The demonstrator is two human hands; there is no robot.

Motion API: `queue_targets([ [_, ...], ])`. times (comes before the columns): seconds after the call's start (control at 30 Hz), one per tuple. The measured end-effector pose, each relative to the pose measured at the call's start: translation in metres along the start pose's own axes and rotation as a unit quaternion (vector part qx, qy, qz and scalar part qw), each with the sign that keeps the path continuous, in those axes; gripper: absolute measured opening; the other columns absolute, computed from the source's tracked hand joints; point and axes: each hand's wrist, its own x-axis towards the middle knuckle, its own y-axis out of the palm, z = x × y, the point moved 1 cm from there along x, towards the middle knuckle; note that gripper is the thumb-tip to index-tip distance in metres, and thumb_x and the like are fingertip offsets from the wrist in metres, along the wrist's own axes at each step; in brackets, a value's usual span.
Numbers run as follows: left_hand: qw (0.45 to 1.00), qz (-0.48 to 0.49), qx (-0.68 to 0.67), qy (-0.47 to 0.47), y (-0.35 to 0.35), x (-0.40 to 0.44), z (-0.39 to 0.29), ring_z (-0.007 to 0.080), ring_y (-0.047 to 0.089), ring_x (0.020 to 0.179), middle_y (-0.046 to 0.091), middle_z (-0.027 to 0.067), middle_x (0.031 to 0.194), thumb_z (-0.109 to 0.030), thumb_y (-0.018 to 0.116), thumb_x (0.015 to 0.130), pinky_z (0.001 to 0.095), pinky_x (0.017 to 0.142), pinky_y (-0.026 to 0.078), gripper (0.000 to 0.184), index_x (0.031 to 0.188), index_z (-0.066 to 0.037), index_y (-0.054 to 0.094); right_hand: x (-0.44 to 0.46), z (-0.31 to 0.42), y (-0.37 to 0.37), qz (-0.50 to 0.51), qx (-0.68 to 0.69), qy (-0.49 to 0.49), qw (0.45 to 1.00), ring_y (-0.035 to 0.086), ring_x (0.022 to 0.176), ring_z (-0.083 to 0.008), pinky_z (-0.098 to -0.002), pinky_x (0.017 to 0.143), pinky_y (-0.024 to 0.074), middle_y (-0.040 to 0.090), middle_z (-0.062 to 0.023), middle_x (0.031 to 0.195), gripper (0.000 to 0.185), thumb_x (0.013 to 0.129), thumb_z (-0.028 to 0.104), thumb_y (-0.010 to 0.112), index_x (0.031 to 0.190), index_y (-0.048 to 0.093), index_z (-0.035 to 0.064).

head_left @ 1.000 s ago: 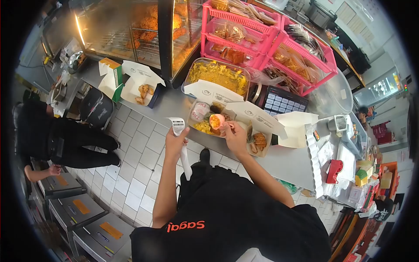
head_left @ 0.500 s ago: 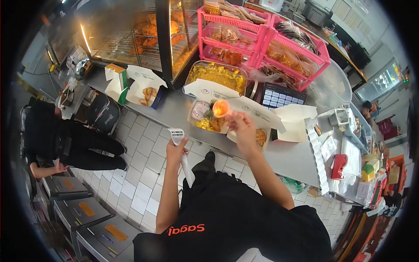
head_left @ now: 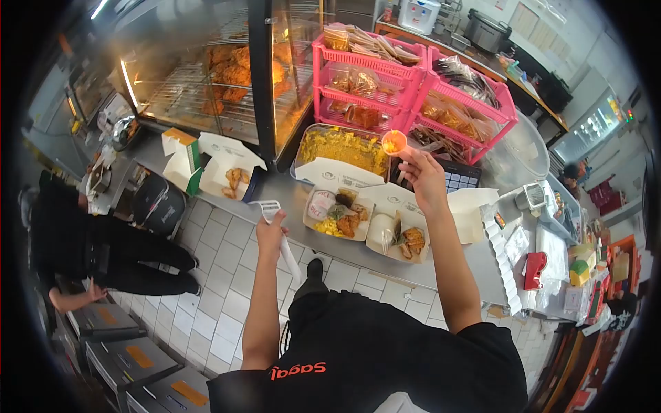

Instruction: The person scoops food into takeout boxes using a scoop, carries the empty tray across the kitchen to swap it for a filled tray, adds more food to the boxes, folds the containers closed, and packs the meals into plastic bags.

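My right hand [head_left: 425, 177] grips a small orange scoop [head_left: 394, 142] with some yellow food in it, raised by the right side of a tray of yellow scrambled-looking food [head_left: 301, 153]. A long paper receipt [head_left: 290, 258] is pinched in my left hand [head_left: 270, 235], just off the counter's front edge. Between my hands stands an open meal box [head_left: 337, 172] holding a wrapped rice ball [head_left: 321, 204], yellow food [head_left: 327, 226] and fried chicken [head_left: 353, 221]. Beside it, under my right forearm, another open box [head_left: 397, 198] contains a white wrapped portion [head_left: 380, 229] and chicken [head_left: 413, 241].
Farther left are an open box with chicken pieces [head_left: 236, 182] and a green-and-white box [head_left: 180, 172]. Behind are a glass warming cabinet [head_left: 261, 82] and pink baskets [head_left: 365, 91]. A touchscreen [head_left: 463, 177] sits right. A co-worker [head_left: 131, 241] stands left.
My right hand has lifted the scoop from over the nearer-left meal box, back and right to the tray's edge. My left hand keeps the receipt, slightly shifted.
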Motion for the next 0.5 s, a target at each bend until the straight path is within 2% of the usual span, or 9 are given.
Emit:
queue_targets([
  [0.17, 0.997, 0.032, 0.073, 0.021, 0.034, 0.104, 0.014, 0.0137, 0.057, 0.054, 0.063, 0.0055, 0.079, -0.022, 0.067, 0.088, 0.0283, 0.050, 0.047, 0.026, 0.100, 0.000, 0.061, -0.068, 0.025, -0.017, -0.045, -0.031, -0.068, 0.996, 0.065, 0.079, -0.0119, -0.0236, 0.067, 0.0476, 0.070, -0.0082, 0.100, 0.027, 0.097, 0.023, 0.058, 0.112, 0.061, 0.0012],
  [0.27, 0.991, 0.077, 0.101, 0.034, 0.050, 0.142, 0.027, 0.0147, 0.058, 0.056, 0.063, 0.0064, 0.079, -0.019, 0.064, 0.089, 0.0297, 0.050, 0.048, 0.022, 0.097, 0.001, 0.063, -0.128, 0.033, -0.026, -0.141, -0.231, -0.116, 0.956, 0.065, 0.077, -0.0131, -0.0250, 0.067, 0.0485, 0.070, -0.0098, 0.099, 0.025, 0.097, 0.017, 0.058, 0.112, 0.061, -0.0027],
  [0.3, 0.989, 0.096, 0.108, 0.026, 0.058, 0.145, 0.028, 0.0147, 0.058, 0.056, 0.063, 0.0064, 0.079, -0.019, 0.064, 0.089, 0.0297, 0.050, 0.048, 0.022, 0.097, 0.001, 0.063, -0.145, 0.024, -0.031, -0.162, -0.234, -0.112, 0.952, 0.065, 0.077, -0.0131, -0.0250, 0.067, 0.0485, 0.070, -0.0098, 0.099, 0.025, 0.097, 0.017, 0.058, 0.112, 0.061, -0.0027],
  [0.37, 0.988, 0.054, 0.134, 0.052, 0.067, 0.148, 0.025, 0.0153, 0.060, 0.059, 0.065, 0.0068, 0.080, -0.016, 0.062, 0.090, 0.0312, 0.051, 0.049, 0.018, 0.094, 0.001, 0.064, -0.176, -0.008, -0.043, -0.222, -0.306, -0.134, 0.916, 0.065, 0.076, -0.0119, -0.0255, 0.065, 0.0491, 0.071, -0.0084, 0.094, 0.017, 0.094, 0.010, 0.061, 0.105, 0.065, -0.0010],
  [0.43, 0.989, 0.052, 0.135, 0.025, 0.073, 0.150, 0.027, 0.0152, 0.060, 0.060, 0.065, 0.0063, 0.081, -0.014, 0.060, 0.089, 0.0321, 0.050, 0.049, 0.015, 0.092, 0.000, 0.065, -0.197, -0.060, -0.053, -0.248, -0.481, -0.129, 0.831, 0.068, 0.075, -0.0154, -0.0290, 0.066, 0.0520, 0.072, -0.0091, 0.089, 0.010, 0.089, 0.006, 0.066, 0.097, 0.069, 0.0025],
  [0.5, 0.995, 0.030, 0.091, 0.016, 0.073, 0.161, 0.035, 0.0152, 0.060, 0.060, 0.066, 0.0063, 0.083, -0.014, 0.062, 0.088, 0.0321, 0.050, 0.048, 0.015, 0.093, 0.000, 0.066, -0.205, -0.112, -0.054, -0.241, -0.561, -0.142, 0.779, 0.070, 0.077, -0.0213, -0.0321, 0.068, 0.0544, 0.071, -0.0108, 0.088, 0.008, 0.084, 0.005, 0.069, 0.093, 0.070, 0.0050],
])
